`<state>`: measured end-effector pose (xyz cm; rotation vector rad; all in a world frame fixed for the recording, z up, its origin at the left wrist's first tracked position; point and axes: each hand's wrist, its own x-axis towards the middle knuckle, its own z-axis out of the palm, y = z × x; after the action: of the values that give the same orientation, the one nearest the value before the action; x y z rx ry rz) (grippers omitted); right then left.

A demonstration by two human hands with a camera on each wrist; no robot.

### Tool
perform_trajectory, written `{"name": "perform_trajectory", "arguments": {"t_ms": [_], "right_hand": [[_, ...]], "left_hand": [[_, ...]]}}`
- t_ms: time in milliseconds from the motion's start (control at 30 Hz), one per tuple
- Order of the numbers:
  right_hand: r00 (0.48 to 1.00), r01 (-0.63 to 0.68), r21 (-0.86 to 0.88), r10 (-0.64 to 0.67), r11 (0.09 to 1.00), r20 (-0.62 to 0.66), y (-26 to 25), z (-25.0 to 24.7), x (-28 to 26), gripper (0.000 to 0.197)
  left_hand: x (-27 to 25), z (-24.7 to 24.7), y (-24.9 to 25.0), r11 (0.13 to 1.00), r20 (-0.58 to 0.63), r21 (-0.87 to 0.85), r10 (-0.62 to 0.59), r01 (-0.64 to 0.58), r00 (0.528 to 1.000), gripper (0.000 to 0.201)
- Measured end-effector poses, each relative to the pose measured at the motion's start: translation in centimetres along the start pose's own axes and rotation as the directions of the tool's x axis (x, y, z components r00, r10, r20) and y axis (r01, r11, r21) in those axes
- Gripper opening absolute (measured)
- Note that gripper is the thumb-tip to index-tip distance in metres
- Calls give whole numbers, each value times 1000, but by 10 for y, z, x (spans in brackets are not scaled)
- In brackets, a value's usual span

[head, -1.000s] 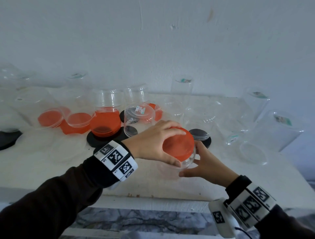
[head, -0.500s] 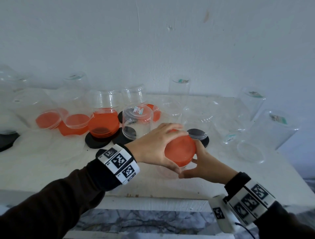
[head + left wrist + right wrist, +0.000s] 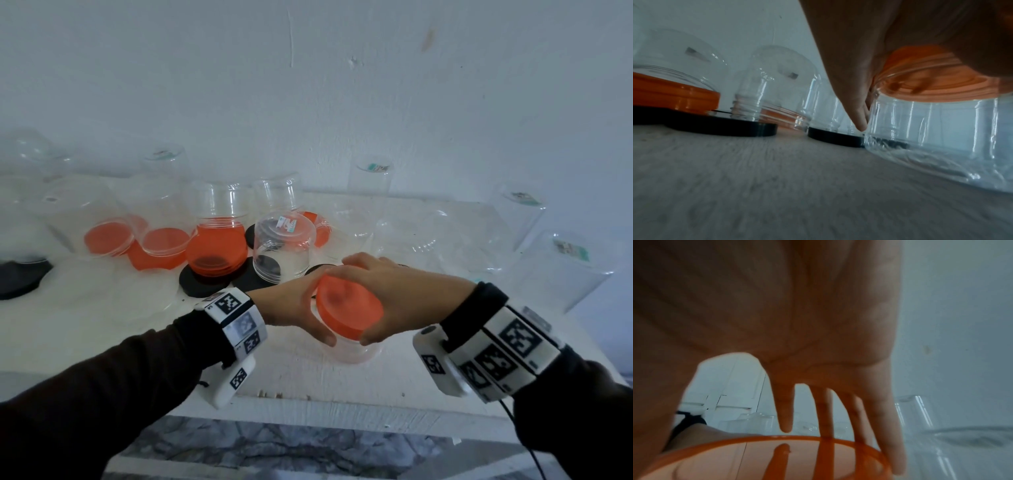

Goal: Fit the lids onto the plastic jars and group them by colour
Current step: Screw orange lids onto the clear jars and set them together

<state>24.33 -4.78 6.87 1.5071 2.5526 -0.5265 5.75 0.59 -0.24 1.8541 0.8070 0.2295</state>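
I'm over a white tabletop (image 3: 102, 329) set against a pale wall (image 3: 308, 85); its front edge sits just below my wrists, with bare surface on the near left. Upturned clear jars (image 3: 284, 248), orange lids (image 3: 219, 250) and black lids (image 3: 202, 286) crowd the back. My left hand (image 3: 291, 303) and right hand (image 3: 407, 301) both curl fingers around the orange lid (image 3: 347, 310) on the clear jar (image 3: 352, 353) at front centre; whether it's seated, I can't quite tell.
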Motion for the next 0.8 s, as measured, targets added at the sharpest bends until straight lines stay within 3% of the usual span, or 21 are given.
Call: {"name": "perform_trajectory", "arguments": {"t_ms": [233, 500, 800], "right_hand": [[996, 53, 10, -54, 999, 73, 0, -6, 6, 98], [1000, -6, -83, 4, 997, -31, -7, -6, 3, 91], [998, -46, -140, 39, 989, -55, -11, -5, 2, 90]], "left_hand": [[3, -1, 0, 998, -8, 44, -37, 37, 999, 98], [2, 0, 3, 999, -52, 38, -8, 10, 999, 90], [3, 0, 3, 999, -45, 39, 7, -5, 999, 86]]}}
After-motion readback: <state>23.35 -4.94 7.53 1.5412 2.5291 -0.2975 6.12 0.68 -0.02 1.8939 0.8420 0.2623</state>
